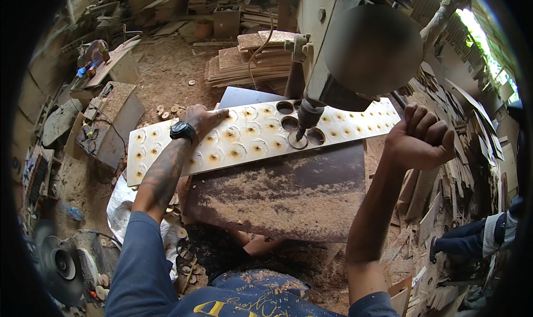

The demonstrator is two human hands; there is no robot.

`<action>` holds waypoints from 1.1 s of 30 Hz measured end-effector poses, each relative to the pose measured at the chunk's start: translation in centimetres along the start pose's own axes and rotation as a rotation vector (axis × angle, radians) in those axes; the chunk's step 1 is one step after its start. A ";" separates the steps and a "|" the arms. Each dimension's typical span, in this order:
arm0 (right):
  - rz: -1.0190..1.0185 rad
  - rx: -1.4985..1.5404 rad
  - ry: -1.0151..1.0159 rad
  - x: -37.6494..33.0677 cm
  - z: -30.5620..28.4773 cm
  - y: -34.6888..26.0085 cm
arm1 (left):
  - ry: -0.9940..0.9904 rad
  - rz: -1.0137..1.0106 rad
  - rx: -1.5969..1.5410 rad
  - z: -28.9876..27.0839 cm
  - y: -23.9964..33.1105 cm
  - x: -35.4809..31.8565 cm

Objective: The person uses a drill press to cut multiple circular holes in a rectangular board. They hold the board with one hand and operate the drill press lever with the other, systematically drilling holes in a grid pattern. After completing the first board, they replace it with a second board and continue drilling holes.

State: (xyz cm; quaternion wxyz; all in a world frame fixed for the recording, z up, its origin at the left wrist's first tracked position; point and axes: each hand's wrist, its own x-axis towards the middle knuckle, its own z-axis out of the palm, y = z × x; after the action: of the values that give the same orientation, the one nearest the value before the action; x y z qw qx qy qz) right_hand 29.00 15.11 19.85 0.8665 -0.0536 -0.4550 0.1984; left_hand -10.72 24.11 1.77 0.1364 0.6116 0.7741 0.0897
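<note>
From my feed I see a cluttered workshop with a dirt floor [166, 61] covered in sawdust. Stacks of cut wooden boards [250, 61] sit at the back, and more offcuts [466, 150] pile up along the right side. A low wooden bench [111, 122] with tools stands on the left, a fan [58, 264] lower left. Daylight comes through gaps in the roof [472, 23] upper right.
</note>
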 end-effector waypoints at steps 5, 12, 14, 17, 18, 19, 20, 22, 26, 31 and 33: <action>0.014 -0.043 0.134 1.3 1.9 -0.2 | 0.052 0.006 0.007 0.3 -0.2 -0.4; 0.043 -0.126 0.250 1.8 3.7 -0.6 | 0.067 -0.019 -0.002 0.4 -0.3 -1.3; 0.031 -0.142 0.260 2.0 3.8 -0.6 | 0.059 -0.022 -0.010 0.2 -0.3 -1.5; 0.026 -0.153 0.228 2.1 3.8 -0.5 | 0.037 -0.031 -0.017 0.2 -0.2 -1.8; 0.044 -0.136 0.230 2.1 3.7 -0.5 | 0.036 -0.038 -0.027 0.1 -0.3 -1.9; 0.056 -0.133 0.227 2.1 3.6 -0.5 | 0.029 -0.049 -0.035 0.1 -0.3 -1.9; 0.054 -0.140 0.208 2.1 3.4 -0.5 | 0.009 -0.032 -0.033 0.1 -0.4 -1.9; 0.062 -0.143 0.138 2.4 2.8 -0.4 | -0.043 0.000 -0.026 0.0 -0.6 -1.6; 0.066 -0.198 -0.012 2.9 1.0 -0.7 | -0.065 0.032 -0.034 -0.2 -1.4 -0.9; 0.091 -0.129 -0.193 2.6 -0.7 -0.9 | -0.110 0.047 -0.070 0.2 -2.4 -0.8; 0.109 -0.112 -0.194 2.6 -1.1 -0.9 | -0.108 0.062 -0.063 0.1 -2.5 -0.6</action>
State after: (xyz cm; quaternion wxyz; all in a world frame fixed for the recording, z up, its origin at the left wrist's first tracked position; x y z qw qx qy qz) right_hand 31.51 15.44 21.48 0.8021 -0.1070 -0.5433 0.2237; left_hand -12.88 22.92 0.93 0.1943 0.6346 0.7431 0.0854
